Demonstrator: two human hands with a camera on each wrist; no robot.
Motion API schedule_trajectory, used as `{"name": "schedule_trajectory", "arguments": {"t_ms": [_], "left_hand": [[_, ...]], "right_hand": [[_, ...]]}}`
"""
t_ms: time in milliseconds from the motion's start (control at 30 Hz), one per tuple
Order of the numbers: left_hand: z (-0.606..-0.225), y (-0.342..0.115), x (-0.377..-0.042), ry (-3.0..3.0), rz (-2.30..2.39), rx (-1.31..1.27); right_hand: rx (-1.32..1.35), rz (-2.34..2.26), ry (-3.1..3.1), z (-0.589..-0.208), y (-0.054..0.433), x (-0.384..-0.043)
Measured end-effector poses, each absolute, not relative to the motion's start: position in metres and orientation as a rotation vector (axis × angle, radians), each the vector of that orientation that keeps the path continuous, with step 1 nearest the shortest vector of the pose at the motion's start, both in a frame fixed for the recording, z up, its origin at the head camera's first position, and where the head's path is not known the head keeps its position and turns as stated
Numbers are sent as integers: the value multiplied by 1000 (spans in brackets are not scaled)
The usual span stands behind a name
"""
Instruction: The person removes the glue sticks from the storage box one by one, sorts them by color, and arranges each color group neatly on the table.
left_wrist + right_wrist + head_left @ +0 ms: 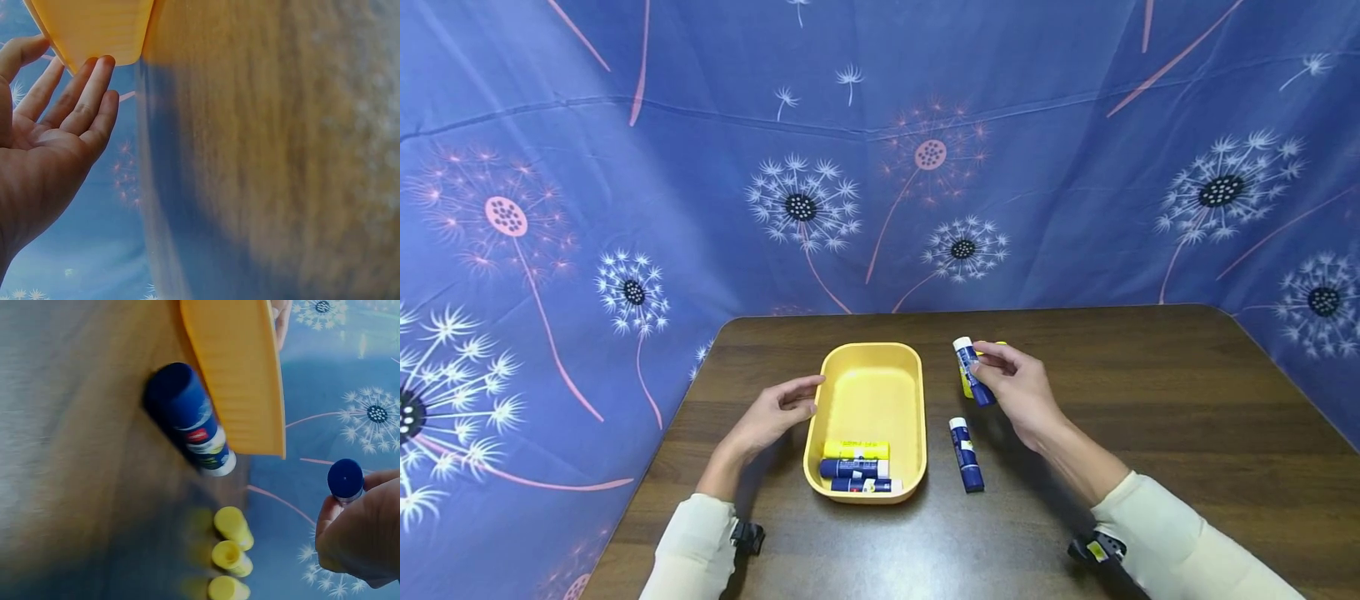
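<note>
My right hand (1018, 387) pinches a blue glue stick (966, 354) with a white cap, tilted above the table right of the yellow tray (923, 417). Its blue base faces the right wrist camera. Below this hand stand three yellow glue sticks (231, 524), mostly hidden in the head view. Another blue glue stick (967, 457) lies nearer the front, beside the tray. At the tray's left side, my left hand (775, 417) touches the wall with relaxed, extended fingers. Inside the tray's near end lie a yellow glue stick (856, 450) and two blue ones (853, 468).
The brown wooden table (1150, 375) extends to both sides of the tray. A blue cloth (700, 167) with dandelion prints hangs behind and left of it. Each wrist carries a small black camera mount (748, 538).
</note>
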State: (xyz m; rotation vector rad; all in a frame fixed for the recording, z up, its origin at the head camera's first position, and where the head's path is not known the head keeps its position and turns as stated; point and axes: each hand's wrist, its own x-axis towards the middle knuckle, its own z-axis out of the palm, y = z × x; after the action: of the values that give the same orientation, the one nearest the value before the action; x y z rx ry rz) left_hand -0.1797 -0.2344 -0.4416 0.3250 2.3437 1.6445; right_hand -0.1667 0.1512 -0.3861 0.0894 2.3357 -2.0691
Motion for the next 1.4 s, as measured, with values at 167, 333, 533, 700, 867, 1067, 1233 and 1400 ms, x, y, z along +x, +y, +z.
{"name": "schedule_trajectory", "arguments": {"t_ms": [167,333,533,700,867,1067,1233,1400], "left_hand": [[-442,-235,-180,2344,1634,327],[-442,-235,-178,2342,1629,327],[-440,-233,-178,2341,1625,341],[-440,-233,-179,2352,1624,341],[-441,-232,-181,2357,1636,344],[-439,-232,-181,2339,1646,339],[-438,-234,-180,2337,1643,336],[-437,-236,-179,2337,1635,340]], "right_hand": [[162,-2051,2351,-397,160,-157],[223,-2045,2343,-408,165,-148],[345,-2045,2324,-418,170,-136],[412,-2012,2357,-429,172,-127],[422,-1932,2424,-440,172,-121],[412,-1860,2509,-450,172,-112],[404,-1809,2545,-454,173,-109],[403,-1757,2610,-459,170,-109]]}}
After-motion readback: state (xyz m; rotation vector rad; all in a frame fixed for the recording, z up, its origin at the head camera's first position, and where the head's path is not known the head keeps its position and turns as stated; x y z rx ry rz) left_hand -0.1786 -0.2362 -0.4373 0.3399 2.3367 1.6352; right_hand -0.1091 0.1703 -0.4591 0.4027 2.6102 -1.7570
